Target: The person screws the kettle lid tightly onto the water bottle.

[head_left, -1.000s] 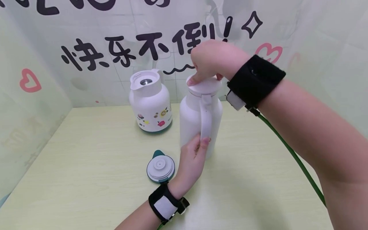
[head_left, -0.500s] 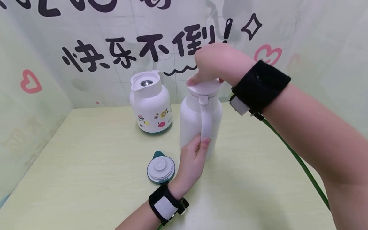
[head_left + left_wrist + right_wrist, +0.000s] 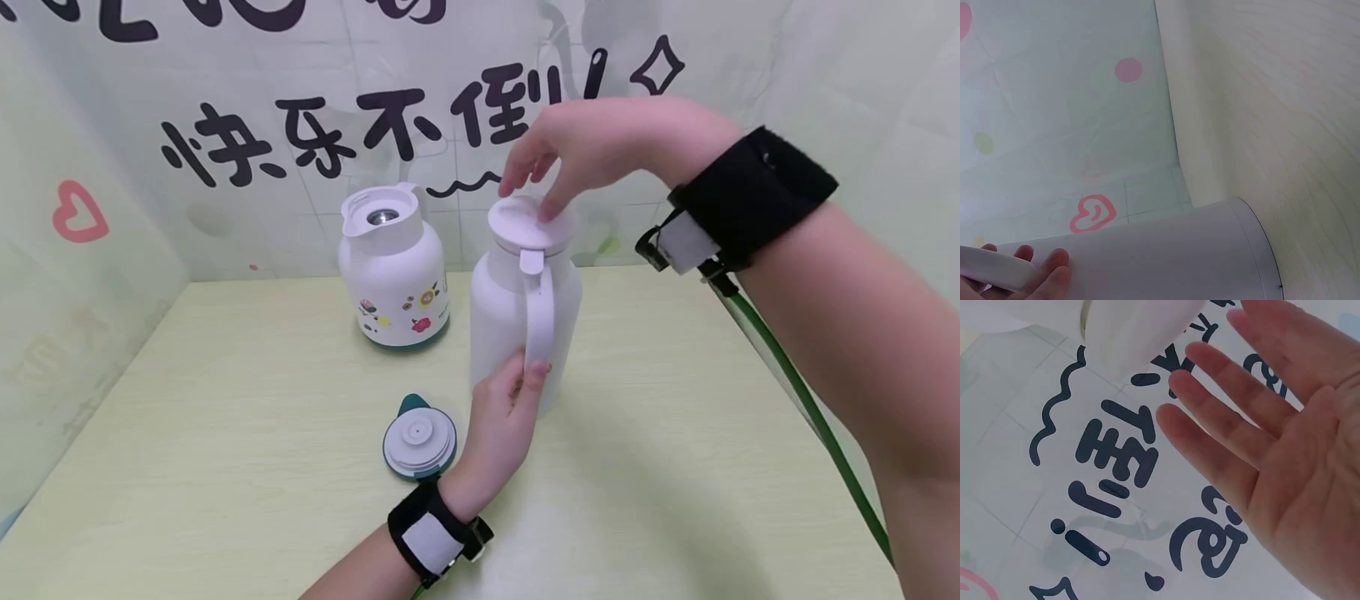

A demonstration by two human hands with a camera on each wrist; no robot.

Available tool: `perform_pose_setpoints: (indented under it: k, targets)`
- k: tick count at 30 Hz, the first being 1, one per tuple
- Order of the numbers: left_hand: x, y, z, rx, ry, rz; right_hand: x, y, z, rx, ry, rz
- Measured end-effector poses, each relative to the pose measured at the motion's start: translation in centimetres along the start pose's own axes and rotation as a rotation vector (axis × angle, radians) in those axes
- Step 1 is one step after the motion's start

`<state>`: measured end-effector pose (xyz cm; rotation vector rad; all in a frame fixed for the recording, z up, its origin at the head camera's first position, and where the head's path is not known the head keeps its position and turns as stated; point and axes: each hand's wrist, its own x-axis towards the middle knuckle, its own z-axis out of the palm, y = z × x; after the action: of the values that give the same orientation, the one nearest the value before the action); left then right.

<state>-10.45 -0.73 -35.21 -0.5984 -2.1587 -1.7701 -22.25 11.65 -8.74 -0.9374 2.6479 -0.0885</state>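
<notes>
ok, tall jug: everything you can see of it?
The tall jug is plain white, slim, smooth and matte, narrowing at the shoulder; plastic or coated metal, can't tell. It has a flat round lid on top, a long handle toward the person and a thin base ring. It stands upright on the table, right of the floral jug. The left hand grips the handle's lower part; the right hand is over the lid, contact unclear.

Your right grip (image 3: pixel 588 143) has let go of the jug (image 3: pixel 498 300) lid (image 3: pixel 516 220); the fingers (image 3: pixel 522 158), earlier curled over it, are now straighter, and your wristband (image 3: pixel 757 196) has shifted up and rightward.
</notes>
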Motion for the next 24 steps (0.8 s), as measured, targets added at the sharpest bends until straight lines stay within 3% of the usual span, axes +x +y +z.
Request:
perform_pose_setpoints:
  k: [3, 7, 24]
  targets:
    - [0.0, 0.02, 0.04, -0.003, -0.002, -0.001, -0.13, 0.1, -0.01, 0.025, -0.073, -0.012]
    - [-0.02, 0.11, 0.03, -0.008, -0.005, -0.006, -0.06, -0.04, 0.19, 0.028, -0.113, -0.019]
    - [-0.06, 0.4, 0.03, 0.004, 0.002, -0.007, -0.12, -0.31, 0.39, 0.027, -0.095, 0.022]
